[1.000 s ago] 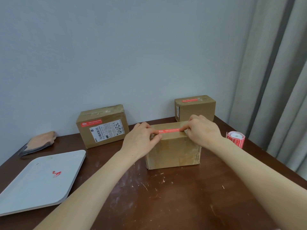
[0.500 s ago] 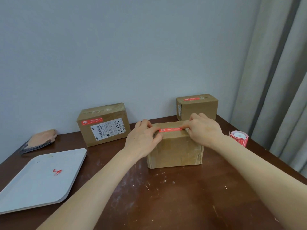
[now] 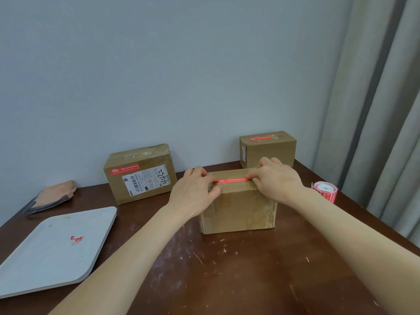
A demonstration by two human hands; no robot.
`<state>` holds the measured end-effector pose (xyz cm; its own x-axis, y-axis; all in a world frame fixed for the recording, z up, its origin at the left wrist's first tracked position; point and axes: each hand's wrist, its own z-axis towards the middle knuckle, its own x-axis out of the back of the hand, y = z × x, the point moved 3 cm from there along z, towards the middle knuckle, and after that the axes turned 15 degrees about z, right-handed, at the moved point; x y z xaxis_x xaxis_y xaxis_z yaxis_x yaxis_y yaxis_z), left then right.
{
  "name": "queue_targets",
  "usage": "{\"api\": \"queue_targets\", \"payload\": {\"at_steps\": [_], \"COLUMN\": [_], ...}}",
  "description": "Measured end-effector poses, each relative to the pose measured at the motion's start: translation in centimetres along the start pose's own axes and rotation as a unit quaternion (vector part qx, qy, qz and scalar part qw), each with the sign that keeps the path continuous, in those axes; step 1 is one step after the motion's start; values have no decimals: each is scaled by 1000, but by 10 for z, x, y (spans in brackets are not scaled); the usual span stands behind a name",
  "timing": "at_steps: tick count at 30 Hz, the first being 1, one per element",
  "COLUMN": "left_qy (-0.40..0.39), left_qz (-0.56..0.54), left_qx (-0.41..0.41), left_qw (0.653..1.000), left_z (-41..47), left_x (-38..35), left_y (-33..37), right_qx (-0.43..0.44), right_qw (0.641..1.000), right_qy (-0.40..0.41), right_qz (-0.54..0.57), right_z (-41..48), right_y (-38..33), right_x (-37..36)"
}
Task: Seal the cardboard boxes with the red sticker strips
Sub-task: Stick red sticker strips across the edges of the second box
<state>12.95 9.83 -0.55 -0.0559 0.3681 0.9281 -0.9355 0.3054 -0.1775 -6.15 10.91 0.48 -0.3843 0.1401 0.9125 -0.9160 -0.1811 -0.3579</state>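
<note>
Neither hand has moved much since a moment ago: the left hand point(image 3: 194, 193) and right hand point(image 3: 278, 181) still pinch the two ends of the red strip point(image 3: 231, 180) lying along the top of the box point(image 3: 238, 210) that stands toward the far edge of the table point(image 3: 227, 280).
</note>
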Motion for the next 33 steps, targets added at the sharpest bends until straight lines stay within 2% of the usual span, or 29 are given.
{"api": "queue_targets", "payload": {"at_steps": [6,12,17,29,33], "left_qy": [12,92,90,101,77], "left_qz": [12,30,28,42,31], "left_qx": [2,-22,-1,-19,-9], "left_qw": [1000,995,996,994,997], "left_z": [-2,-10,-9,-11,-9], "left_x": [0,-3,-2,1,-1], "left_y": [2,4,4,5,6], "right_qx": [6,31,32,40,31], "right_qw": [1000,999,998,998,999], "right_qy": [12,25,49,32,25], "right_qz": [11,-12,-16,-23,-13], "right_z": [-4,-11,-12,-10,-9], "right_y": [0,0,1,1,2], "right_x": [0,4,3,5,4]}}
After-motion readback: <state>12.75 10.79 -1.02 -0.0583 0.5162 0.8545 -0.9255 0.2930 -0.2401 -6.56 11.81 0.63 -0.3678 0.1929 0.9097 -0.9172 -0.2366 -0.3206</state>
